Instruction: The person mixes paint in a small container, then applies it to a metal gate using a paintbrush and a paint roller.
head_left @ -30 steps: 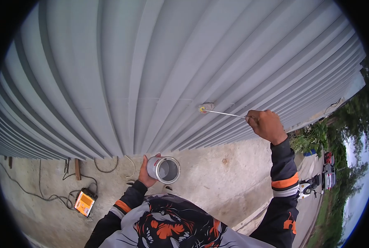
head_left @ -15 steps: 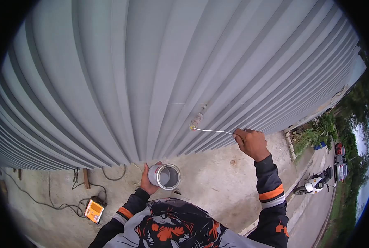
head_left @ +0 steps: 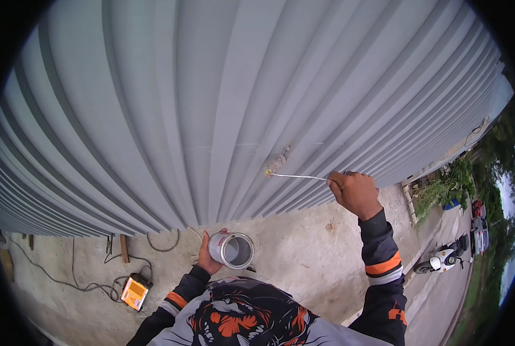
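Note:
My right hand [head_left: 355, 191] is closed round the handle end of a paint roller [head_left: 277, 164], whose thin metal rod runs left to a small, paint-marked sleeve. That sleeve lies against the grey corrugated wall [head_left: 211, 104]. Lower down, my left hand [head_left: 210, 252] grips the side of an open metal can [head_left: 237, 251], tilted so that its mouth and some grey paint inside show. The fingers of my left hand are partly hidden behind the can.
An orange and black machine [head_left: 135, 292] with dark cables [head_left: 90, 286] sits on the concrete floor [head_left: 303, 259] at lower left. A wooden piece [head_left: 124, 248] stands by the wall's bottom edge. Plants [head_left: 442, 187], a white motorcycle [head_left: 442, 259] and a vehicle [head_left: 480, 233] are at right.
The roller sleeve has shifted very slightly up the wall in the view. My right hand has moved a little right and up. The can and my left hand sit slightly lower.

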The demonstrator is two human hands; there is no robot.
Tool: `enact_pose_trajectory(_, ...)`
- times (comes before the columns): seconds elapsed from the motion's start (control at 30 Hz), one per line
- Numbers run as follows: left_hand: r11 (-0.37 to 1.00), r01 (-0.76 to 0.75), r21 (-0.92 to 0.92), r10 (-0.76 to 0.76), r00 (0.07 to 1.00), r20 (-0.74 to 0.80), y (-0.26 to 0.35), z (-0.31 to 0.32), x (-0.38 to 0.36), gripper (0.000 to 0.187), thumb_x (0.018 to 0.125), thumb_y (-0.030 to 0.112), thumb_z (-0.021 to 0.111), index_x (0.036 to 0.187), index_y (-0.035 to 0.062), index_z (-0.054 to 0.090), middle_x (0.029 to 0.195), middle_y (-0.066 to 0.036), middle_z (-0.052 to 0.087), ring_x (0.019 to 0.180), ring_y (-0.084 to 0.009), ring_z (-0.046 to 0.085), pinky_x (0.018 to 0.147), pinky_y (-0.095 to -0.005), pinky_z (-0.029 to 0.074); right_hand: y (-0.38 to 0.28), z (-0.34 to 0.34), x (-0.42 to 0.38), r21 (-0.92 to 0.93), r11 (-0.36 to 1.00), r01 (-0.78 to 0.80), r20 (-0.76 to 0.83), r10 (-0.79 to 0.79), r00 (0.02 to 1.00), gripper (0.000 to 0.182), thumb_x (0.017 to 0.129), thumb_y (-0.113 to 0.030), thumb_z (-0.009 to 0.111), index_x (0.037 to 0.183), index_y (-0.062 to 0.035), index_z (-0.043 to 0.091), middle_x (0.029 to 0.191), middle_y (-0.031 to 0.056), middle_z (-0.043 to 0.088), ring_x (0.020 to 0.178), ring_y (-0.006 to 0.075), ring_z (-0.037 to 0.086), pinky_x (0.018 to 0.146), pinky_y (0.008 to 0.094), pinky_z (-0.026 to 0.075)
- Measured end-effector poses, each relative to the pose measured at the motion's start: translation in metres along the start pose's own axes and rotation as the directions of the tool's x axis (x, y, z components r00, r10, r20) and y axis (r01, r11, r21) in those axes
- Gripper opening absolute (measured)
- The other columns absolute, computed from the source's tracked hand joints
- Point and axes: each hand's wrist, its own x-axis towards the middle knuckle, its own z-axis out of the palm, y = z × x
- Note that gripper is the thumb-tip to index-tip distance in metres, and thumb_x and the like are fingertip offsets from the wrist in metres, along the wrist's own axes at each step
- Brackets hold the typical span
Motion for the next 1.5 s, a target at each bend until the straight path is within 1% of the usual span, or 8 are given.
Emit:
enact_pose_trajectory(0.23, 1.000, 0.009, -0.012, -0.009, 1.000, 0.023, 0.003, -0.005, -0.002, 0.082, 0.103, 0.075, 0.039, 0.150, 0.0088, 0.053, 0.146, -0.012, 0.062, 0.138, -0.0321, 0.058, 0.118, -0.0545, 0.043, 0.010, -0.027, 0.008, 0.052, 0.991, -0.126, -0.038, 0.128, 0.991, 0.011, 0.097, -0.025, 0.069, 0.096, -0.0155, 0.075, 0.063, 0.0098, 0.065, 0.063, 0.0332, 0.069, 0.058, 0.0459, 0.053)
enact_pose_trajectory(0.53, 1.000, -0.001, 0.014, 0.000, 1.000, 0.011, 0.007, 0.003, -0.004, 0.084, 0.104, 0.074, 0.039, 0.151, 0.0068, 0.051, 0.144, -0.013, 0.063, 0.137, -0.0326, 0.058, 0.118, -0.0527, 0.043, 0.021, 0.000, 0.001, 0.098, 0.989, -0.114, -0.042, 0.119, 0.992, 0.013, 0.098, -0.027, 0.070, 0.098, -0.0160, 0.076, 0.064, 0.0102, 0.066, 0.064, 0.0347, 0.069, 0.058, 0.0473, 0.052)
enact_pose_trajectory(0.73, 1.000, -0.019, -0.012, 0.020, 0.999, 0.029, 0.008, -0.009, 0.000, 0.084, 0.104, 0.075, 0.039, 0.152, 0.0064, 0.049, 0.143, -0.013, 0.064, 0.136, -0.0327, 0.059, 0.117, -0.0529, 0.044, 0.015, 0.020, -0.019, 0.208, 0.957, -0.204, -0.142, 0.236, 0.961, 0.016, 0.101, -0.029, 0.068, 0.101, -0.0152, 0.076, 0.066, 0.0108, 0.065, 0.064, 0.0351, 0.068, 0.058, 0.0471, 0.051)
enact_pose_trajectory(0.87, 0.998, -0.060, 0.019, 0.060, 0.998, -0.013, 0.010, -0.004, -0.007, 0.084, 0.104, 0.074, 0.039, 0.152, 0.0067, 0.050, 0.142, -0.013, 0.065, 0.135, -0.0329, 0.060, 0.117, -0.0533, 0.044, -0.008, 0.051, -0.047, 0.370, 0.884, -0.287, -0.114, 0.350, 0.930, 0.018, 0.101, -0.028, 0.069, 0.101, -0.0112, 0.075, 0.070, 0.0135, 0.068, 0.065, 0.0353, 0.069, 0.060, 0.0449, 0.052)
enact_pose_trajectory(1.0, 0.998, -0.057, -0.001, 0.057, 0.998, -0.037, 0.016, -0.002, -0.013, 0.083, 0.104, 0.074, 0.038, 0.150, 0.0061, 0.051, 0.140, -0.013, 0.066, 0.134, -0.0330, 0.060, 0.116, -0.0535, 0.045, -0.016, 0.074, -0.054, 0.296, 0.910, -0.291, -0.103, 0.333, 0.937, 0.015, 0.101, -0.028, 0.069, 0.100, -0.0136, 0.074, 0.070, 0.0093, 0.066, 0.063, 0.0322, 0.068, 0.059, 0.0446, 0.052)
enact_pose_trajectory(1.17, 0.999, -0.031, 0.014, 0.032, 0.997, -0.077, 0.018, 0.001, -0.015, 0.082, 0.104, 0.075, 0.035, 0.146, 0.0074, 0.056, 0.138, -0.013, 0.067, 0.130, -0.0340, 0.063, 0.114, -0.0543, 0.047, -0.022, 0.063, -0.045, 0.146, 0.951, -0.272, -0.242, 0.301, 0.923, 0.011, 0.099, -0.027, 0.071, 0.100, -0.0157, 0.074, 0.071, 0.0072, 0.066, 0.058, 0.0313, 0.066, 0.054, 0.0435, 0.053)
enact_pose_trajectory(1.37, 0.997, -0.058, 0.058, 0.063, 0.994, -0.087, 0.017, -0.002, -0.017, 0.084, 0.104, 0.076, 0.033, 0.147, 0.0074, 0.056, 0.140, -0.014, 0.066, 0.132, -0.0348, 0.061, 0.114, -0.0557, 0.047, -0.037, 0.069, -0.058, 0.186, 0.937, -0.297, -0.217, 0.334, 0.917, 0.009, 0.097, -0.025, 0.073, 0.099, -0.0158, 0.074, 0.071, 0.0071, 0.065, 0.057, 0.0300, 0.066, 0.052, 0.0420, 0.052)
enact_pose_trajectory(1.5, 0.993, -0.050, 0.111, 0.056, 0.997, -0.051, 0.017, 0.001, -0.021, 0.083, 0.104, 0.076, 0.035, 0.147, 0.0079, 0.055, 0.144, -0.014, 0.063, 0.137, -0.0352, 0.058, 0.117, -0.0571, 0.044, -0.035, 0.069, -0.053, 0.202, 0.935, -0.291, -0.304, 0.342, 0.889, 0.012, 0.097, -0.026, 0.072, 0.097, -0.0145, 0.071, 0.069, 0.0075, 0.062, 0.053, 0.0299, 0.065, 0.050, 0.0417, 0.051)
